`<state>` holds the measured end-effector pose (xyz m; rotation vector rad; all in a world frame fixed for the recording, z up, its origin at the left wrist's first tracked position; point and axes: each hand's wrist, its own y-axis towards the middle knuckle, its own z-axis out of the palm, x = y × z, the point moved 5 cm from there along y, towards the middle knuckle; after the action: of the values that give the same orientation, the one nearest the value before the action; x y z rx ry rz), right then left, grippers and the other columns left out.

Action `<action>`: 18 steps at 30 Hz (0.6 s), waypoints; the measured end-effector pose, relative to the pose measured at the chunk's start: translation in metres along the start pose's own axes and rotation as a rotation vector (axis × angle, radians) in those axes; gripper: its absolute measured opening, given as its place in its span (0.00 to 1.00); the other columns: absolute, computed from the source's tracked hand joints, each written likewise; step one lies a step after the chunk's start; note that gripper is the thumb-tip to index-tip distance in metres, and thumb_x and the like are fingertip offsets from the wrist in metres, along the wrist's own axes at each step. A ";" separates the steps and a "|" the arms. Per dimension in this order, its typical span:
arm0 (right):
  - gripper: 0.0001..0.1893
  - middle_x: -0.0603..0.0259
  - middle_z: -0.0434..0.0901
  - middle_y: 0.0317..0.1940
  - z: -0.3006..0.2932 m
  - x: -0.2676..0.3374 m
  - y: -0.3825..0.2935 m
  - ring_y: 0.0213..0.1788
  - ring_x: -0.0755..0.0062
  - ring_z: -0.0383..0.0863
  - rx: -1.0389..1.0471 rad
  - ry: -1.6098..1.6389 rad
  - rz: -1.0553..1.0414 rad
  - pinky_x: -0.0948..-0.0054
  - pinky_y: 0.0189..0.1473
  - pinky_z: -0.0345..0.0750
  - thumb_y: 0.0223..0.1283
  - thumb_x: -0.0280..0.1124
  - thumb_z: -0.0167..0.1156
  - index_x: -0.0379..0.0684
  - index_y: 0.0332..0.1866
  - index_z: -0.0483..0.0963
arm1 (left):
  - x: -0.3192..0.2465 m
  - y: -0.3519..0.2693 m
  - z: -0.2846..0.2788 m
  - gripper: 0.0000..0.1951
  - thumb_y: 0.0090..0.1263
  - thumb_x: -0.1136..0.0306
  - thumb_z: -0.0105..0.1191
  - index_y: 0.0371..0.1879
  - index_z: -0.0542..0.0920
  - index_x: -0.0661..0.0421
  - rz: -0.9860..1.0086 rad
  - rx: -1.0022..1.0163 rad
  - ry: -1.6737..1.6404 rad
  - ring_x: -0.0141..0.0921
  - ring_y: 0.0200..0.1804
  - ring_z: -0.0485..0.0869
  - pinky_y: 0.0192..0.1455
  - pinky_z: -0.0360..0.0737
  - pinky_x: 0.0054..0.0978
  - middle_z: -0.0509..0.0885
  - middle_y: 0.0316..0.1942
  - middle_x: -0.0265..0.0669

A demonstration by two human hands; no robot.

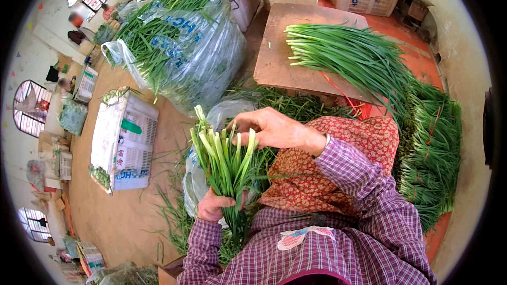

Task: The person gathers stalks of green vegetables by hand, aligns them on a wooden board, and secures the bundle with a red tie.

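A bunch of garlic chives (226,154) is gripped low down in my left hand (215,205), pale cut ends pointing up and green leaves hanging below. My right hand (273,128) is at the top of the bunch, its fingers curled among the white stalk ends. Whether those fingers pinch a stalk is hidden. Beyond my right hand, a larger pile of chives (336,45) lies on a brown board (273,63), with a red tie (336,87) hanging over the board's edge. Loose chive leaves (293,103) lie below it.
A big clear plastic bag of chives (198,55) stands ahead on the left. Left of me is a white plastic crate (136,142) with a white lid. Tied bunches of chives (429,158) are stacked at my right by the wall. Other people (77,19) are far left.
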<state>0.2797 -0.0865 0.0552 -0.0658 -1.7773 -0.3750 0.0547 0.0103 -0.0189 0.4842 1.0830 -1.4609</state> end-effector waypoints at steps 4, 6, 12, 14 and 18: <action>0.12 0.70 0.80 0.26 0.010 -0.003 0.006 0.27 0.83 0.79 -0.098 0.274 0.088 0.78 0.30 0.79 0.72 0.37 0.62 0.38 0.43 0.81 | 0.001 0.003 0.000 0.31 0.43 0.68 0.65 0.50 0.80 0.68 0.000 -0.026 0.035 0.39 0.27 0.81 0.29 0.78 0.35 0.85 0.29 0.47; 0.09 0.69 0.82 0.29 -0.009 -0.003 0.002 0.27 0.82 0.82 -0.198 0.315 0.083 0.78 0.31 0.80 0.72 0.35 0.61 0.40 0.45 0.80 | 0.001 0.003 -0.004 0.31 0.44 0.66 0.69 0.50 0.81 0.67 0.014 0.015 0.040 0.38 0.30 0.83 0.32 0.80 0.33 0.86 0.30 0.44; 0.13 0.64 0.83 0.30 -0.169 0.029 -0.057 0.27 0.78 0.79 -1.042 -0.364 -0.047 0.74 0.33 0.78 0.74 0.37 0.57 0.39 0.48 0.81 | 0.003 -0.006 -0.031 0.30 0.46 0.65 0.70 0.50 0.81 0.67 0.026 -0.100 -0.081 0.37 0.30 0.83 0.35 0.81 0.35 0.87 0.31 0.43; 0.12 0.56 0.84 0.31 -0.180 0.039 -0.070 0.30 0.63 0.84 -1.079 -0.885 -0.060 0.66 0.35 0.81 0.71 0.38 0.61 0.40 0.46 0.81 | 0.003 -0.008 -0.038 0.28 0.50 0.66 0.70 0.51 0.81 0.67 0.084 -0.156 -0.143 0.37 0.31 0.85 0.37 0.82 0.36 0.87 0.33 0.43; 0.17 0.52 0.86 0.39 -0.114 0.014 -0.053 0.39 0.50 0.87 -0.685 -1.093 -0.022 0.59 0.41 0.83 0.66 0.43 0.66 0.40 0.49 0.79 | 0.003 0.006 -0.037 0.27 0.53 0.67 0.69 0.52 0.80 0.66 0.073 -0.090 -0.268 0.36 0.31 0.85 0.37 0.83 0.35 0.86 0.36 0.42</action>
<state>0.3699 -0.1713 0.0793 -0.8757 -2.6140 -1.0966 0.0490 0.0398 -0.0409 0.2531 0.9037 -1.3626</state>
